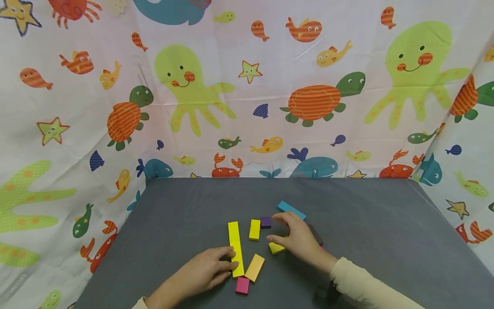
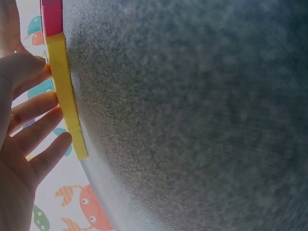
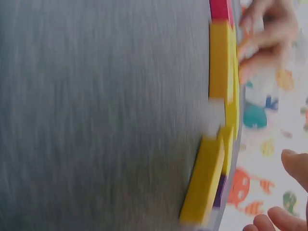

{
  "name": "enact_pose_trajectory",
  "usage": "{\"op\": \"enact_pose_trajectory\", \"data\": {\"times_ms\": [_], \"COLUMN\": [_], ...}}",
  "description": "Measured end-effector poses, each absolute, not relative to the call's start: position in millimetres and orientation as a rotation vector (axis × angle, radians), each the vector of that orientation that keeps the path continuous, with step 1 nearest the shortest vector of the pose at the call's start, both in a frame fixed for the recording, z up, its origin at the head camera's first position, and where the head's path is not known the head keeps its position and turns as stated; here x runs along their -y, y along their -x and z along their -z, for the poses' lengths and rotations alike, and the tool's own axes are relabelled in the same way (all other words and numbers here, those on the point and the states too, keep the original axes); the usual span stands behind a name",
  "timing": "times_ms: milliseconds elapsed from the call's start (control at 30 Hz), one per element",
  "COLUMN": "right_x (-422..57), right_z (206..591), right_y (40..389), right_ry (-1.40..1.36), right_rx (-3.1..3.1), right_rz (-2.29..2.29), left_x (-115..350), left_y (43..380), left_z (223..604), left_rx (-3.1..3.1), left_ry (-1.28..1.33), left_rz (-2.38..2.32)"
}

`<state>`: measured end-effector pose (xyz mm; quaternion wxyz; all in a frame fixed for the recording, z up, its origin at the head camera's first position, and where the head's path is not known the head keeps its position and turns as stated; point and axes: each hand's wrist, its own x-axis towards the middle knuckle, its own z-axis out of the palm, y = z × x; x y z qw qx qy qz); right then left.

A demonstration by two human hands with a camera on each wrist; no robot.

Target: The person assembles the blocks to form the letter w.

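Observation:
Two yellow blocks lie end to end in a row, a shorter one point(image 1: 233, 231) at the far end and a longer one point(image 1: 238, 264) nearer. My left hand point(image 1: 206, 268) rests its fingertips against the longer block's left side, fingers spread, as the left wrist view also shows. A pink block point(image 1: 242, 286) and an orange-yellow block point(image 1: 255, 268) sit at the row's near end. My right hand point(image 1: 301, 238) hovers over another yellow block point(image 1: 276, 247), partly covering it, thumb and index finger apart with nothing between them.
Beyond the hands lie a small yellow block point(image 1: 254, 230), a purple block point(image 1: 265, 222) and a blue block point(image 1: 291, 210). A dark brown block point(image 1: 315, 234) and a bit of pink point(image 1: 322, 248) show behind my right hand. A sea-animal curtain point(image 1: 247, 98) borders the grey table point(image 1: 185, 206).

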<state>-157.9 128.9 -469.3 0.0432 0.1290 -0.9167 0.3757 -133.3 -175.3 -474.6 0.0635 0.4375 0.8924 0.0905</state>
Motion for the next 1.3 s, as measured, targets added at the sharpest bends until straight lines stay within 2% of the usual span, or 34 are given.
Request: {"op": "enact_pose_trajectory", "data": {"times_ms": [200,467,1300], "right_x": [-145.7,-140.6,-125.7], "right_z": [468.6,478.1,494.8], "right_y": [168.0,148.5,140.2], "right_ry": [-0.239,-0.027,-0.073], "right_rx": [2.859,2.988,3.060], "right_rz": [-1.136,-1.023,-0.746], "left_x": [175.2,175.9,174.9], "left_y": [133.2,133.9,132.6], "left_z": [474.8,474.7,475.7], "left_rx": [-2.698,-2.707,-2.729], "left_ry": [-1.326,-1.339,-1.385], "left_rz": [-0.285,-0.268,-0.258]}}
